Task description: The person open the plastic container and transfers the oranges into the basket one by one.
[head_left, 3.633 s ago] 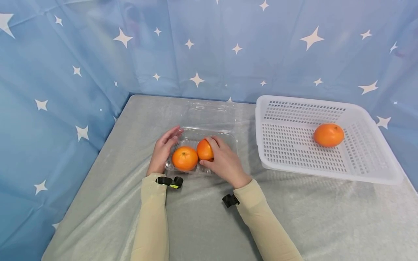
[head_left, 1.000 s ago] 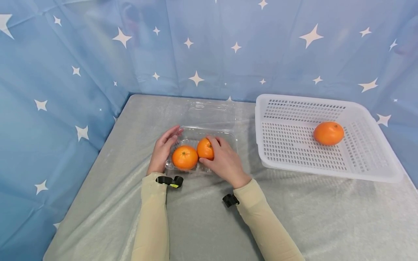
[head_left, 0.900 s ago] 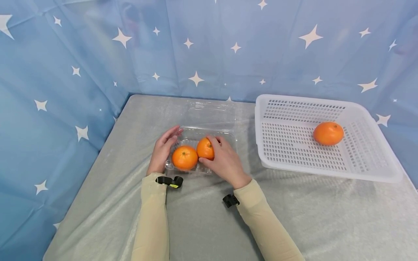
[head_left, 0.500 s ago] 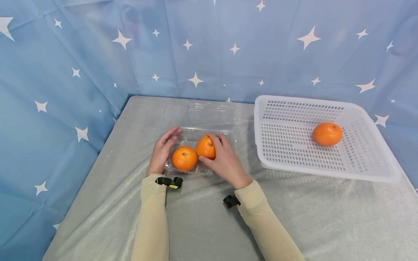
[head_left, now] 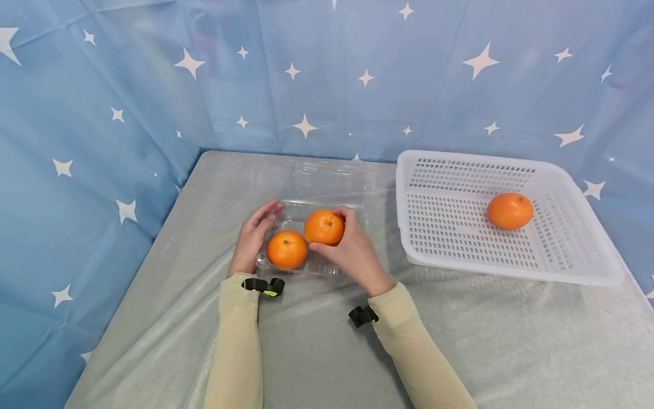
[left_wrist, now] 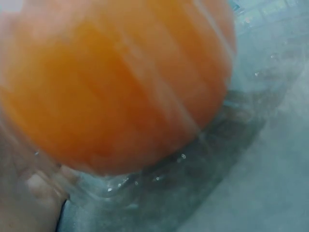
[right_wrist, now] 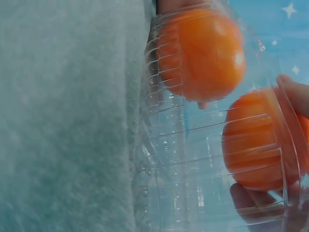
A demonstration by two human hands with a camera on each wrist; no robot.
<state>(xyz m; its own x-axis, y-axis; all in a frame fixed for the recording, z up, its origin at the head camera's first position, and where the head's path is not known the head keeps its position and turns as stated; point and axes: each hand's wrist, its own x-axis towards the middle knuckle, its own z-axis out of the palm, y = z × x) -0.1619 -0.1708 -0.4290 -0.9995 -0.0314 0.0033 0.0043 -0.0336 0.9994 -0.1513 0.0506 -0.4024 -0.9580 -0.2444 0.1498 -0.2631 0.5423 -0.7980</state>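
A clear plastic clamshell container (head_left: 324, 268) lies on the table with its lid (head_left: 327, 176) folded back toward the curtain. In its left half sits an orange (head_left: 287, 249), stem end up. My right hand (head_left: 357, 250) grips a second orange (head_left: 324, 226) over the right half, thumb at its near side and fingers at the far right. Through the clear wall in the right wrist view, fingers cradle this orange (right_wrist: 253, 140). My left hand (head_left: 251, 237) rests along the container's left side, fingers extended. The nearer orange (left_wrist: 116, 87) fills much of the left wrist view, blurred.
To the right stands a white perforated basket (head_left: 470, 267) with one more orange (head_left: 510, 211) in it. A grey cloth (head_left: 306, 352) covers the table. Blue curtains (head_left: 337, 68) with white stars rise behind and at the left.
The right hand's orange has risen slightly and turned, so its stem end now shows and more of it is visible. The left hand and the other orange stay put.
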